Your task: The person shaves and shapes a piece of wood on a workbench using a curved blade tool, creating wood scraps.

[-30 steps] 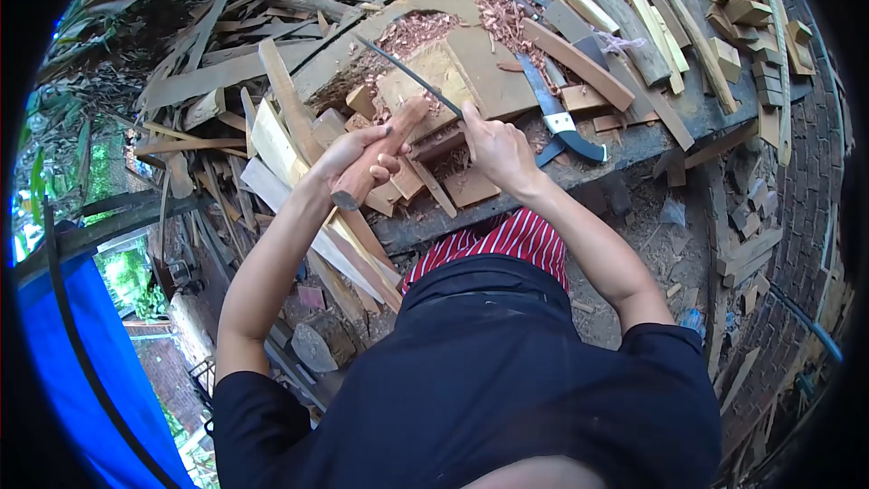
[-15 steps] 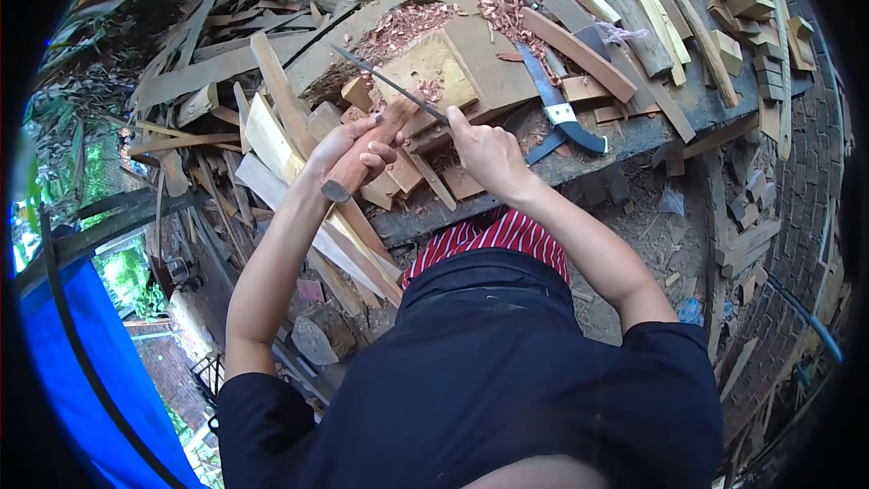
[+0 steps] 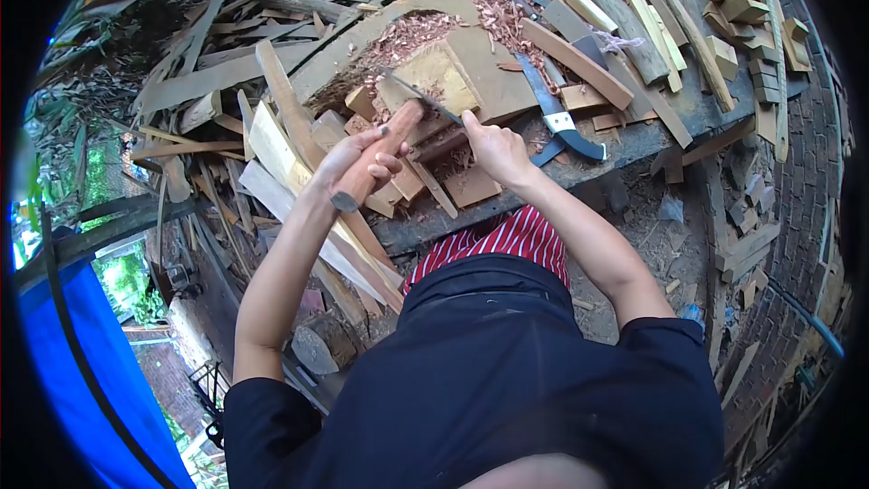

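Note:
My left hand (image 3: 360, 156) is wrapped round a rounded reddish-brown piece of wood (image 3: 372, 166), thick as a handle and slanting up to the right. Its far end rests close over a pale wooden block (image 3: 439, 72) on the bench. In a closed grip, my right hand (image 3: 498, 149) holds a long thin dark blade (image 3: 424, 96), whose handle is hidden by the fingers. The blade points up and left, crossing just past the far end of the wood. Reddish shavings (image 3: 412, 36) lie behind the block.
A saw (image 3: 546, 95) with a black-and-white handle lies to the right of the block. Boards and sticks (image 3: 625, 9) cover the bench's right side, with stacked offcuts (image 3: 742, 4) beyond. Scrap wood (image 3: 226, 81) is heaped on the left. A blue tarp (image 3: 86, 353) hangs at lower left.
The blade's tip has swung nearer, and my right hand has shifted slightly right. The wood in my left hand has turned a little more upright and moved right.

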The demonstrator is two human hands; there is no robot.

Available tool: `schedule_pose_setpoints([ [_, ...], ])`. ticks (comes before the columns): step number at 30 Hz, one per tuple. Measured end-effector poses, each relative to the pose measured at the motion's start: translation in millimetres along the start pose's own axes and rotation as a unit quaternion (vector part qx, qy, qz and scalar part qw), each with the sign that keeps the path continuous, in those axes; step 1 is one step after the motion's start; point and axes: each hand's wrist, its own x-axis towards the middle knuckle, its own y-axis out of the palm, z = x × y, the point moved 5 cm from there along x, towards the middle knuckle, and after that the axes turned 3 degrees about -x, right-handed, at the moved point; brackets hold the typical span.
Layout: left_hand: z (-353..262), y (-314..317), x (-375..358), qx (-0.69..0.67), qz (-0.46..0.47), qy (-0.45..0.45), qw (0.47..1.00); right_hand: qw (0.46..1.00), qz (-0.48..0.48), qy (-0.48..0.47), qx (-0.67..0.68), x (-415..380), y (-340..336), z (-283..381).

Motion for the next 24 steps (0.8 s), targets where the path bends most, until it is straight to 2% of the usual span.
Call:
schedule_pose_setpoints([
  [3, 5, -8, 1, 0.025, 0.021, 0.02, 0.999, 1.0, 0.006, -0.008, 0.006, 0, -2, -3],
  [6, 9, -4, 0, 0.029, -0.019, 0.024, 0.999, 0.998, -0.052, -0.019, 0.038, -13, -31, 17],
  [9, 16, -3, -6, 0.053, -0.052, 0.043, 0.996, 0.998, -0.056, -0.028, 0.031, -16, -23, 21],
  [11, 12, -9, -4, 0.049, -0.048, 0.039, 0.997, 1.0, 0.006, 0.008, -0.006, -9, 10, -1],
  [13, 17, -16, -6, 0.045, -0.03, 0.024, 0.998, 1.0, -0.01, -0.009, -0.005, -8, 8, -1],
  [15, 15, -24, -6, 0.089, -0.007, 0.078, 0.993, 1.0, -0.012, -0.01, 0.01, -11, 15, -4],
  [16, 12, -47, -2, 0.072, 0.048, 0.049, 0.995, 0.999, -0.017, -0.011, 0.025, -7, 15, -6],
  [17, 12, -53, -4, 0.157, 0.061, 0.111, 0.979, 0.999, -0.023, -0.016, 0.022, -4, 12, -6],
  [20, 31, -59, -15, 0.237, 0.106, 0.17, 0.951, 0.972, 0.05, 0.041, 0.225, 0, 21, -15],
  [21, 37, -57, -20, 0.286, 0.094, 0.179, 0.937, 0.973, 0.048, 0.04, 0.221, -2, 20, -18],
  [23, 48, -38, -31, 0.328, 0.104, 0.226, 0.911, 0.946, -0.024, 0.05, 0.321, -2, 12, -21],
  [24, 54, -39, -30, 0.322, 0.101, 0.231, 0.912, 0.948, -0.029, 0.056, 0.312, -3, 12, -24],
])
